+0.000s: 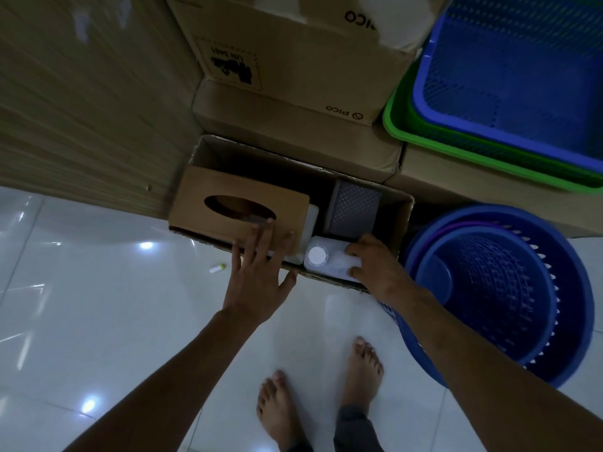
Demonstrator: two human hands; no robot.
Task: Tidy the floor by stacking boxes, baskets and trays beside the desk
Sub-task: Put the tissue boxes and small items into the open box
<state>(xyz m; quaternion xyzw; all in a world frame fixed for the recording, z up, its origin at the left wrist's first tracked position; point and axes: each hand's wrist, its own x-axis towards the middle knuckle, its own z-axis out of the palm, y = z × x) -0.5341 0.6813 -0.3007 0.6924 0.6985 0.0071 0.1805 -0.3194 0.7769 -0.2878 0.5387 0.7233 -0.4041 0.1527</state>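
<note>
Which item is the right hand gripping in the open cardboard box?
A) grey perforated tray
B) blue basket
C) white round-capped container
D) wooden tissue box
C: the right hand curls round the white round-capped container; the left hand lies flat on the wooden tissue box.

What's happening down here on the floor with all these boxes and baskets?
A person stands barefoot over an open cardboard box beside the wooden desk panel. The left hand lies flat, fingers spread, on a wooden tissue box sitting in it. The right hand grips a white lidded container at the box's near edge. A grey perforated tray is also inside. Behind are stacked cardboard boxes and a blue basket nested in a green one; round blue baskets stand to the right.
</note>
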